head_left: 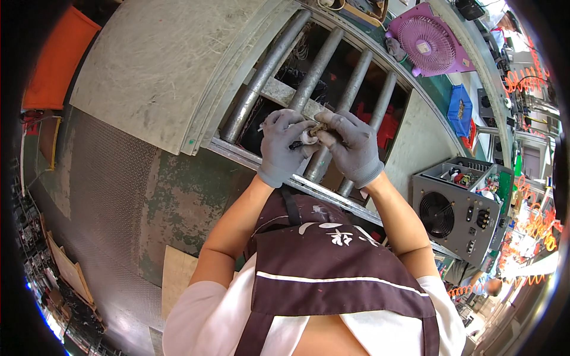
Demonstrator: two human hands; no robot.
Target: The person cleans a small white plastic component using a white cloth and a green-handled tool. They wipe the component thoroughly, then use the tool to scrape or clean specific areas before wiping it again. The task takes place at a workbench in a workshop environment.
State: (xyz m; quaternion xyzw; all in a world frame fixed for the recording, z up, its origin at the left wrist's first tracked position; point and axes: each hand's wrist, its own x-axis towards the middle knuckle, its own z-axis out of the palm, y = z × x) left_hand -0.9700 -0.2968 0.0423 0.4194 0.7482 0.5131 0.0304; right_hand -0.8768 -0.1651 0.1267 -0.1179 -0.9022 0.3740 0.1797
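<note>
Both my hands wear grey gloves and meet in front of my apron, above a roller conveyor. My left hand is closed, with thumb and fingertips on a small part that shows a whitish round piece and a brownish, metal-looking bit. My right hand pinches the brownish end of the same part from the other side. Fingers cover much of it, so its exact kind cannot be made out. Beneath the hands run several steel rollers in a metal frame, with dark gaps between them.
A grey metal case with a black fan and open top stands at right. Beyond the rollers are a purple fan and a blue bin. A pale board lies left of the rollers. Another person is at far right.
</note>
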